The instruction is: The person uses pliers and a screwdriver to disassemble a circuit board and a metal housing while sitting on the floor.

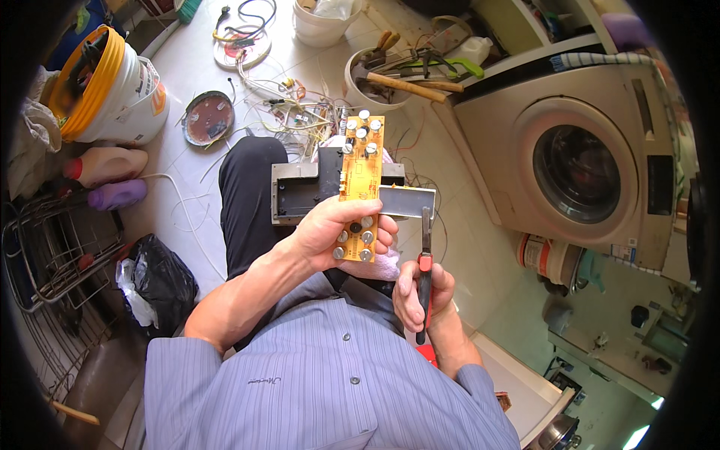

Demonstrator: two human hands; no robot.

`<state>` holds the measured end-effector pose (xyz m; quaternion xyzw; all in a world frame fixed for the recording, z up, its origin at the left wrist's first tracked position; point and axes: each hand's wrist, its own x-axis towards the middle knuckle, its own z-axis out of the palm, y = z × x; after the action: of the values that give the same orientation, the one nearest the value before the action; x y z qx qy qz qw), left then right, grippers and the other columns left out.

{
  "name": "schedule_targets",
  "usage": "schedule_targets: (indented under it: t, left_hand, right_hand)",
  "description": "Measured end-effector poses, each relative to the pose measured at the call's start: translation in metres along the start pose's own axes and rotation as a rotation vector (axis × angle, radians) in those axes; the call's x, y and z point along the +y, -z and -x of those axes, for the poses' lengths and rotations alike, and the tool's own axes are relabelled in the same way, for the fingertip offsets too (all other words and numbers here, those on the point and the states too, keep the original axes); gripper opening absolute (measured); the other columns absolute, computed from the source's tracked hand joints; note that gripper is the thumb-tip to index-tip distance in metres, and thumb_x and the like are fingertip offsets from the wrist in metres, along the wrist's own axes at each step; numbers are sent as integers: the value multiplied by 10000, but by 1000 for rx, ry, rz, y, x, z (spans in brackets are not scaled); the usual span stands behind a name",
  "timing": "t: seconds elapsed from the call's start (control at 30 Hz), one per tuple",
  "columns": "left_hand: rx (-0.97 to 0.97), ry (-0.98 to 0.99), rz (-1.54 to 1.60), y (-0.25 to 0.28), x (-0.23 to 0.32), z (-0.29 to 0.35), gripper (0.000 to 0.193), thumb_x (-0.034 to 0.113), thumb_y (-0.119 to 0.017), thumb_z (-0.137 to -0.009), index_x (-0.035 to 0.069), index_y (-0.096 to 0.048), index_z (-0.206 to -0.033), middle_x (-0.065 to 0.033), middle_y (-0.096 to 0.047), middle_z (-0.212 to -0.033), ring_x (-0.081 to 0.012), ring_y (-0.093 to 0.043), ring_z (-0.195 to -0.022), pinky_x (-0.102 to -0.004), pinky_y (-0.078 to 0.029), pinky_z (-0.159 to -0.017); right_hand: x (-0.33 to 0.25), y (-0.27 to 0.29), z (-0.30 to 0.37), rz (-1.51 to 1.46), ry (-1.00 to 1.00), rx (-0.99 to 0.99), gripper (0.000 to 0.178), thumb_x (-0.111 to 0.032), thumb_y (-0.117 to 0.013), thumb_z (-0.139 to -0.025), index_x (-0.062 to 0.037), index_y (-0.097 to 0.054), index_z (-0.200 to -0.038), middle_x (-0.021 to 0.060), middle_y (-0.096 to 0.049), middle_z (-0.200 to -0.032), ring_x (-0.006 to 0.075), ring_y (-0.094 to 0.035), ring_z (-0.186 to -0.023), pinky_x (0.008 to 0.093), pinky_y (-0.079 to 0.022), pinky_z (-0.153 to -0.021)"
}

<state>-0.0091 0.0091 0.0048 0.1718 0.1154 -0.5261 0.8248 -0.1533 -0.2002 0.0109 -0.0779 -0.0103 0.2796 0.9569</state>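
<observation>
Circuit board [361, 169] partly hidden by pinching left fingers [386, 227]; red-handled tool [425, 264] within curled right fingers [408, 301]

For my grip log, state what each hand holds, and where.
Left hand: the yellow circuit board, below its middle. Right hand: a red-and-black pliers-like tool, by its handle end.

Yellow-orange on the circuit board [362, 176] in the left hand [330, 229], dotted with silver-grey discs [371, 148]. Red, black and metal grey on the pliers [425, 264] in the right hand [424, 296]. Dark grey on the casing [304, 196] beyond the left hand. Lilac-blue with fine dark stripes on the shirt [322, 382] below both hands.
</observation>
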Motion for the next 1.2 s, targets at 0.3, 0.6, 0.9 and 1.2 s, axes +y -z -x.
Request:
schedule_targets:
  t: [0.3,0.6,0.9,1.2]
  left_hand:
    - [107,13,44,1,-4,-2,286,212,-622,-1020,-58,-682,-1094,-178,-764,-963,-252,-773,-774,-367,-673,-720]
    - [99,-3,34,1,-1,0,285,206,-634,-1014,-59,-678,-1110,-184,-764,-971,-262,-775,-776,-367,-675,-716]
    - [57,39,110,7,-1,-1,294,201,-624,-1018,-74,-679,-1106,-190,-764,-967,-273,-779,-790,-375,-677,-730]
    - [79,-25,33,1,-3,3,243,198,-663,-997,-30,-684,-1077,-170,-759,-961,-246,-770,-788,-358,-670,-717]
  right_hand:
    - [22,-13,-14,-100,121,32,621,-491,-409,-1099,102,-474,-1270,205,-663,-715,303,-633,-514,390,-518,-470]
    - [22,-12,-20,-81,104,-20,611,-491,-403,-1102,83,-475,-1298,175,-649,-708,270,-602,-492,376,-480,-450]
    - [27,-18,-23,-110,121,39,624,-516,-405,-1098,62,-492,-1316,162,-647,-710,262,-602,-504,382,-472,-453]
    - [24,-17,-19,-68,78,33,576,-503,-404,-1099,40,-520,-1254,187,-643,-730,285,-611,-533,401,-491,-495]
